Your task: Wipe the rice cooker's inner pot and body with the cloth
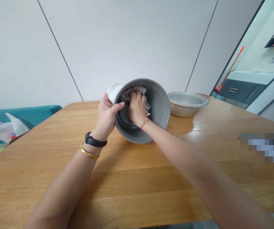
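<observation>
A round grey pot (159, 105) is tipped toward me above the table, its open mouth facing my camera. My left hand (107, 113) grips its left rim, thumb over the edge and fingers behind. Beside that hand a white rounded piece (114, 91) sticks out at the upper left; whether it belongs to the pot I cannot tell. Inside, my right hand (137, 108) is closed on a crumpled patterned cloth (140, 90), pressing it against the inner surface. Part of the cloth is hidden under the fingers.
A grey oval basin (187, 99) stands on the wooden table (132, 190), right of the pot. At the far left a white plastic bag (8, 127) lies on a teal seat (39, 114). A pixelated patch covers the table's right side. Behind rises a white panelled wall (127, 41).
</observation>
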A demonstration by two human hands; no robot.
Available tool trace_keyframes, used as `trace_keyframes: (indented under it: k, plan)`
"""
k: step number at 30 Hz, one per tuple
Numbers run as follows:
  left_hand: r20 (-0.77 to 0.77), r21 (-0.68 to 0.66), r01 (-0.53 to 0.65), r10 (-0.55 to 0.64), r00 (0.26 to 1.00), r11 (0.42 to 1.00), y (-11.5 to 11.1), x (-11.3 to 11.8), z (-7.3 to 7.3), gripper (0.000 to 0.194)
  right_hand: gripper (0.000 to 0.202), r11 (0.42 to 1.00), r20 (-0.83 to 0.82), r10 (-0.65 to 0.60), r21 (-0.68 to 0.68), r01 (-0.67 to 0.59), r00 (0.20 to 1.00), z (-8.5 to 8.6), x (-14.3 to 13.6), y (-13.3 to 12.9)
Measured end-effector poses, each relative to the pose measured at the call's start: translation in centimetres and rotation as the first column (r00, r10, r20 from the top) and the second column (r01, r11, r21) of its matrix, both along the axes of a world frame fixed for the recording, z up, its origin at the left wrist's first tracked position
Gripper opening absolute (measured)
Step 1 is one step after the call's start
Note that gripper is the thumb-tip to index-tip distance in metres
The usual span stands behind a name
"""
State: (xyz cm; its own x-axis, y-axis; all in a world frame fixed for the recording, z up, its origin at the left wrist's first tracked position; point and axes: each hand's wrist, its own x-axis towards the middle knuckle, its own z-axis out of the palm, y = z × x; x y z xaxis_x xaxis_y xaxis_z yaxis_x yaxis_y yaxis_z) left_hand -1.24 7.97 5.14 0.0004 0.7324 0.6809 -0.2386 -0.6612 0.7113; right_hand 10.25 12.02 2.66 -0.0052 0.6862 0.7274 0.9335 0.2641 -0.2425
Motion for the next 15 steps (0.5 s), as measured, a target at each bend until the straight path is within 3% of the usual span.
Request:
trace_keyframes:
  k: [4, 9, 12, 15]
  plan:
    - [-0.002, -0.007, 0.009, -0.009, 1.000, 1.000, 0.2, -0.4, 0.2, 0.049, 0.041, 0.987, 0.191, 0.155, -0.073, -0.143, 0.969, -0.6, -0.6, -2.0]
    - [0.013, -0.042, 0.013, -0.013, 1.000, 0.999, 0.5, -1.0, 0.2, 0.043, 0.038, 0.917, 0.404, 0.389, -0.254, -0.307, 0.828, -2.1, 1.1, -4.6]
    - [0.016, -0.070, 0.033, -0.032, 0.999, 0.997, 0.6, -1.4, 0.2, 0.044, 0.034, 0.886, 0.434, 0.435, -0.361, -0.290, 0.789, -2.4, 3.1, -5.2]
    - [0.010, -0.069, 0.043, -0.042, 0.999, 0.997, 0.9, -1.4, 0.0, 0.047, 0.030, 0.902, 0.473, 0.373, -0.387, -0.192, 0.799, -2.2, 4.6, -5.5]
